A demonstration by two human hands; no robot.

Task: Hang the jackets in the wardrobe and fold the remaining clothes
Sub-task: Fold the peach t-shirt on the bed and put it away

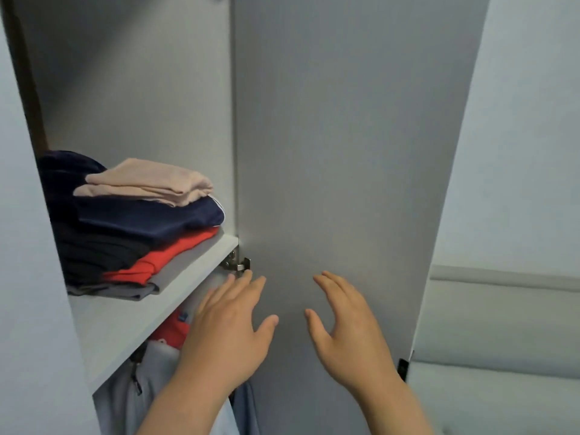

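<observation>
Both-handed and empty, the person reaches toward the open wardrobe: the left hand (227,328) is held flat with fingers spread, palm down, just below the front edge of the shelf (125,321), and the right hand (345,328) is open too, fingers loosely curved, in front of the grey wardrobe door (329,152). Neither hand grips anything, and they hang near each other with a gap between the thumbs.

Up and to the left of the left hand, a stack of folded clothes (135,227) rests on the shelf: a beige piece on top, a navy one under it, then dark fabric, a red garment and a grey one at the bottom. Beneath the shelf, partly behind the left wrist, hanging garments (131,400) show in pale grey with a zip, and a red piece (174,332) sits behind them; whether these are the jackets is hard to say from the small part visible.

A metal hinge (237,263) joins door and cabinet side just beyond the left fingertips. The wardrobe interior is white-grey. To the right, a pale wall (527,120) rises above what looks like a light padded surface (502,387).
</observation>
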